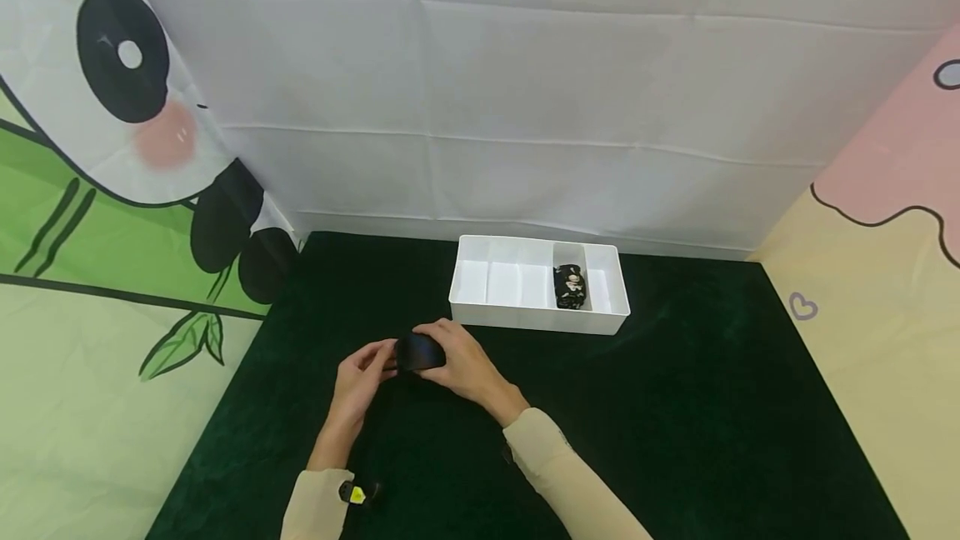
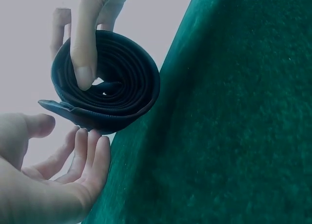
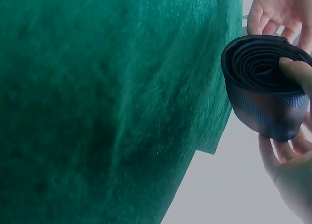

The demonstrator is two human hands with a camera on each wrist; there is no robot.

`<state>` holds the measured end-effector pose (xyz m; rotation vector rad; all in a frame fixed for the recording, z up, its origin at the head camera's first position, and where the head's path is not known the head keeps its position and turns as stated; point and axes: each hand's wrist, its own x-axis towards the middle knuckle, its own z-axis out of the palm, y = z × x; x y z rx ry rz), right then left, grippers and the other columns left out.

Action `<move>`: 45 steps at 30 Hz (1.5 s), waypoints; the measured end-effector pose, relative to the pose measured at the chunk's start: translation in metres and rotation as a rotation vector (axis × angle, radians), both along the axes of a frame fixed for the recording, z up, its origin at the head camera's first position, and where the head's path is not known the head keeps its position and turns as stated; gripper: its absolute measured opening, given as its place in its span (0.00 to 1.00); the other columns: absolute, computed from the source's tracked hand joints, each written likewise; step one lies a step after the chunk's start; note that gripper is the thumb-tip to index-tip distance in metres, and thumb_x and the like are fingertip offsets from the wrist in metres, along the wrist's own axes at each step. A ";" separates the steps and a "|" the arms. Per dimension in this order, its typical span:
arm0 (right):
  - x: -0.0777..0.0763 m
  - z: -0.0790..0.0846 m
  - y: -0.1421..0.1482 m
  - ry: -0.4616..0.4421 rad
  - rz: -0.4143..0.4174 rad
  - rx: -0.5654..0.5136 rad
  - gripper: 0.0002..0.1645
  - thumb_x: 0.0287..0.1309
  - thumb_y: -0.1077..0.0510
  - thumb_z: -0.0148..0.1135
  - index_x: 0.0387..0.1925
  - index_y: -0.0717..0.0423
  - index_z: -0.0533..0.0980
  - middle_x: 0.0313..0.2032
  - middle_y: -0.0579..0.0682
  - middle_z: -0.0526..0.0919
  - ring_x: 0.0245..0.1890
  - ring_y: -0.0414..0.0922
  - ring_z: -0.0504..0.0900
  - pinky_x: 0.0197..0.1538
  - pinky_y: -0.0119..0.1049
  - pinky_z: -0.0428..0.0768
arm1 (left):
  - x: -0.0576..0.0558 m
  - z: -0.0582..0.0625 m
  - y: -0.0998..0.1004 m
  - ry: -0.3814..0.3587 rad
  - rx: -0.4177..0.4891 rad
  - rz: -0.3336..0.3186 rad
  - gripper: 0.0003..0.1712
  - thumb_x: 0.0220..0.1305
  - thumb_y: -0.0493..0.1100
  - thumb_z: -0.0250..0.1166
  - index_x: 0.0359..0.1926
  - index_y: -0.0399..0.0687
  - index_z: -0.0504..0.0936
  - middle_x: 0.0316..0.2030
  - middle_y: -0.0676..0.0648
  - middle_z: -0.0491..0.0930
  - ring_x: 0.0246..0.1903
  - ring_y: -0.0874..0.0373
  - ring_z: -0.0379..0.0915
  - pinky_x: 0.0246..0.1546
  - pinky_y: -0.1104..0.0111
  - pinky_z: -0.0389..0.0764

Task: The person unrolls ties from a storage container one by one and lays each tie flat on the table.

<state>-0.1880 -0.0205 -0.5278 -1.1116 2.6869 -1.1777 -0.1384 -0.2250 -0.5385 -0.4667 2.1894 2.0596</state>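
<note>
A dark, tightly rolled necktie (image 1: 420, 353) is held up over the table, its coils and loose outer end showing in the left wrist view. My right hand (image 1: 467, 362) grips it from the right: the thumb presses on the coils near the centre and the fingers support the opposite edge. On the other side is my left hand (image 1: 358, 382), fingertips right at the outer layer beside the loose end. Its thumb (image 2: 41, 125) stands apart from the roll, and the fingers are gently bent.
Behind the hands a white divided box (image 1: 540, 319) stands on the dark green cloth (image 1: 675, 407). One of its right-hand compartments holds a rolled black patterned cloth (image 1: 570, 287). A white curtain (image 1: 525, 90) closes off the back, with printed cartoon sheets at both sides.
</note>
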 end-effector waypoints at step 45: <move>0.000 -0.017 -0.042 0.136 -0.039 0.273 0.34 0.63 0.50 0.73 0.68 0.51 0.72 0.57 0.49 0.78 0.55 0.44 0.75 0.62 0.39 0.73 | 0.006 -0.014 -0.013 -0.051 -0.068 0.004 0.27 0.80 0.53 0.54 0.69 0.41 0.72 0.68 0.39 0.69 0.61 0.50 0.71 0.57 0.67 0.78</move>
